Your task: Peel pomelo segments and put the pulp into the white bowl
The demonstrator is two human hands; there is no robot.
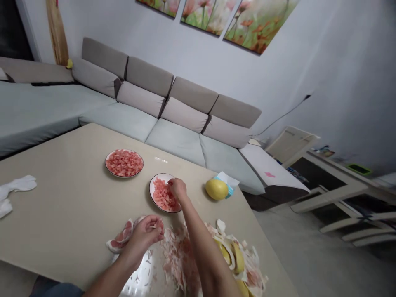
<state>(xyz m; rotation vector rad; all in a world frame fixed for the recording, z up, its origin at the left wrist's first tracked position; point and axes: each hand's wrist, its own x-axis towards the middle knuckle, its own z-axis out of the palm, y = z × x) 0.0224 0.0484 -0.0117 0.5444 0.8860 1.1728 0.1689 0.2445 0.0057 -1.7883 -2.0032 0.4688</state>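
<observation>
My right hand (178,189) is over the right side of a small white plate (163,177), its fingers pinched together close to the pink pomelo pulp pieces (165,196). Whatever is between those fingertips is hidden. Lower and to the left, my left hand (147,230) curls round a piece of pomelo, mostly covered by the fingers. Beside that wrist lie unpeeled-membrane pomelo segments (124,235). A heap of torn membrane scraps (177,251) spreads on the table under my right forearm.
A second plate (108,170) heaped with pulp stands farther back on the table (71,194). A whole yellow pomelo (216,189) sits by a tissue pack (231,187). Yellow rind (237,258) lies at right, white gloves (18,185) at left. A sofa (173,132) lines the wall.
</observation>
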